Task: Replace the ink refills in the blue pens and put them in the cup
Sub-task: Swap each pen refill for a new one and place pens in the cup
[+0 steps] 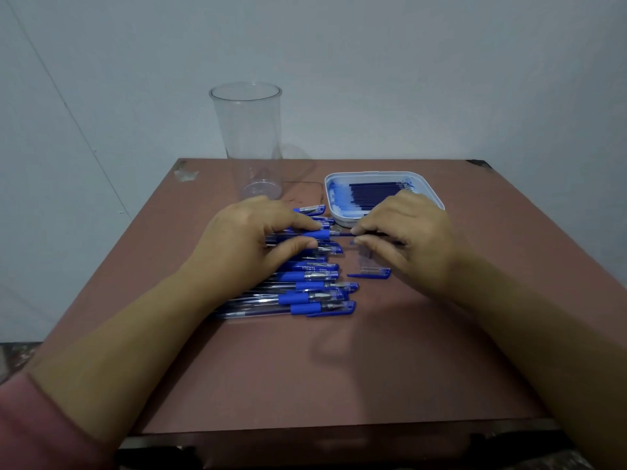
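The left hand (251, 239) is gripping one blue pen (317, 234), and the right hand (407, 232) is pinching the thin refill (342, 234) sticking from its tip. Roughly nine more pens (312, 286) are lying under and below the left hand, with one loose cap (369, 273) just under the right fingers. One clear cup (247, 137) is standing beyond the left hand. One tray (373, 173) of spare refills (376, 193), too bunched to count, is sitting beyond the right.
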